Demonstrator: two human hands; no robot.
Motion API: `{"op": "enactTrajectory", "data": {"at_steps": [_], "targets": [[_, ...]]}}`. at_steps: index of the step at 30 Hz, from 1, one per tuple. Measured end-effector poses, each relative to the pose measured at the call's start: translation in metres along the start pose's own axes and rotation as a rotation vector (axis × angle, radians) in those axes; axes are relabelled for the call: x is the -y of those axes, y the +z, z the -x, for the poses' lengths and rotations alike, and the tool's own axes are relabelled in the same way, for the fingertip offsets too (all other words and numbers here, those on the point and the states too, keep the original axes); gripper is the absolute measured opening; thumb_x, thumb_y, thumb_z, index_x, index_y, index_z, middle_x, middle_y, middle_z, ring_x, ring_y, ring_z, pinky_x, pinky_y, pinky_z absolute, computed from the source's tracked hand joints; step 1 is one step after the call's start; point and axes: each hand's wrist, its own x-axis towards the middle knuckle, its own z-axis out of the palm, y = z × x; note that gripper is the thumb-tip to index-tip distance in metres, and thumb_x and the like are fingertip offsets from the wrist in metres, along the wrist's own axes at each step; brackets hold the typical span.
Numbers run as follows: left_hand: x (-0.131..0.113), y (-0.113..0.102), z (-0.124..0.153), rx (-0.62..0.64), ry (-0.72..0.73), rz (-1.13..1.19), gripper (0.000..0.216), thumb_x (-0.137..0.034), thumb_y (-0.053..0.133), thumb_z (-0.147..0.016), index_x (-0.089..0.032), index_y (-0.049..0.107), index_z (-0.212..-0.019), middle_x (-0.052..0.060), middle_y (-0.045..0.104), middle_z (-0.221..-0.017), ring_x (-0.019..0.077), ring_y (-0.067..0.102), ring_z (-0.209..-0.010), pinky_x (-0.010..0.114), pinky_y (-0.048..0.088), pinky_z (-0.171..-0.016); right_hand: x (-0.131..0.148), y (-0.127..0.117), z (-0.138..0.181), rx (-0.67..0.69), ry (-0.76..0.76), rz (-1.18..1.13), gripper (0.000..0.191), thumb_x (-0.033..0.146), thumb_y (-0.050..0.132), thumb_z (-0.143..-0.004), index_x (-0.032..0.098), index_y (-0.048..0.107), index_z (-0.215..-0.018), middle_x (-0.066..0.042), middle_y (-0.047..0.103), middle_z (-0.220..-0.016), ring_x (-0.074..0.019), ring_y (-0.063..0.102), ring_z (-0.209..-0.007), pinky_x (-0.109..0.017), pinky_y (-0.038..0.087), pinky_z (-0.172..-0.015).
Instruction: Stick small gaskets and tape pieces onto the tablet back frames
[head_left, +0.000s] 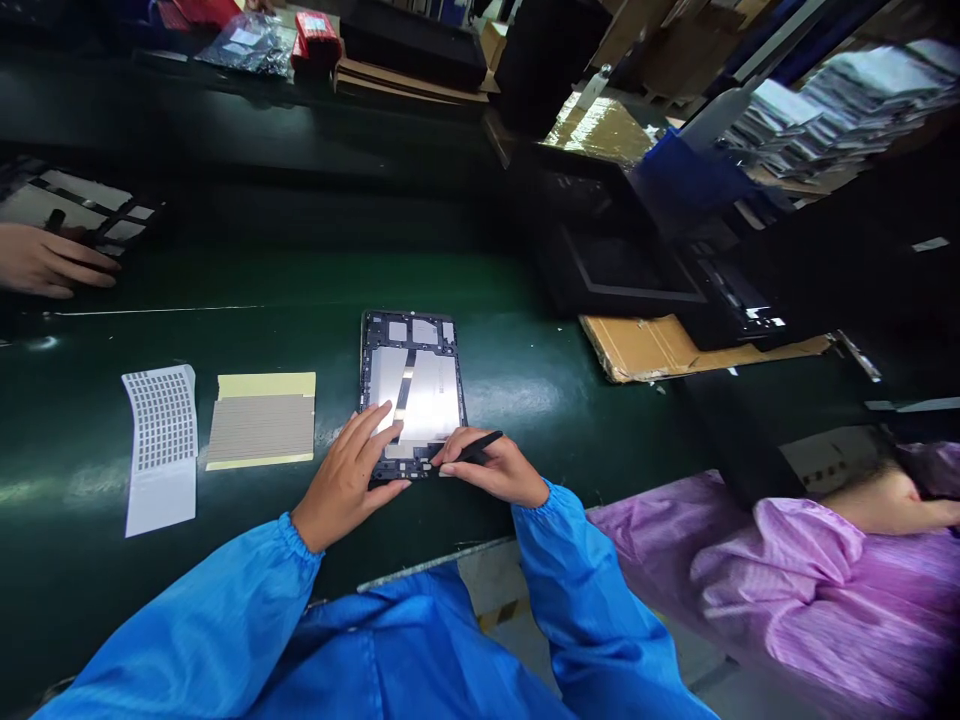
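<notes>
A worker in blue sleeves bends over an opened tablet chassis (435,395), which lies flat near the front edge of a dark green bench (540,400), directly before the worker. The left hand (345,480) has a wide, empty grip, with the fingers spread flat across the chassis's lower left part. The right hand (495,475) has its grip closed on a dark stylus (480,447), held like a pen. The tip meets the chassis's lower edge, though the exact spot is hidden by the fingers.

A thin flex ribbon (405,385) runs down the middle of the silver inner plate. To the left, apart from the chassis, lie a white sheet of small pads (161,440) and a stack of yellow-edged sheets (262,418). A co-worker's hand (49,262) rests on another panel at the far left. A person in a purple sleeve (787,570) sits to the right, near a piece of cardboard (660,345).

The work at the edge appears to call for a light touch. The flat left hand should pin the chassis so it cannot slide. The stylus is best kept low and its pressure small. The spread fingers should stay clear of the ribbon, which looks easy to crease.
</notes>
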Motion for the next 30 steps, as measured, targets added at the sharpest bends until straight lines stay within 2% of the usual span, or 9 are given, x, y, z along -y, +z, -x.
{"op": "enactTrajectory", "data": {"at_steps": [18, 24, 30], "targets": [[-0.0011, -0.0006, -0.0003, 0.004, -0.005, 0.001, 0.07, -0.033, 0.067, -0.092, -0.025, 0.031, -0.151, 0.017, 0.039, -0.157, 0.032, 0.035, -0.148, 0.059, 0.034, -0.118, 0.0043, -0.0009, -0.0002, 0.063, -0.089, 0.069, 0.008, 0.026, 0.068, -0.093, 0.019, 0.069, -0.093, -0.008, 0.076, -0.091, -0.019, 0.073, -0.087, -0.035, 0.061, -0.082], [0.0007, -0.0005, 0.0012, 0.019, -0.013, 0.004, 0.068, -0.033, 0.064, -0.093, -0.025, 0.03, -0.152, 0.017, 0.038, -0.158, 0.0319, 0.033, -0.149, 0.06, 0.034, -0.119, 0.0025, 0.0003, 0.0028, -0.03, -0.081, 0.038, 0.006, 0.025, 0.071, -0.091, 0.019, 0.069, -0.091, -0.007, 0.076, -0.089, -0.0184, 0.073, -0.084, -0.034, 0.061, -0.079], [-0.0035, 0.002, -0.0003, 0.009, 0.001, -0.007, 0.068, -0.033, 0.066, -0.092, -0.022, 0.032, -0.15, 0.018, 0.038, -0.158, 0.0334, 0.032, -0.149, 0.06, 0.034, -0.118, 0.0026, 0.0034, 0.005, 0.004, -0.072, 0.088, 0.002, 0.021, 0.071, -0.091, 0.019, 0.07, -0.09, -0.007, 0.076, -0.088, -0.019, 0.074, -0.083, -0.033, 0.06, -0.078]]}}
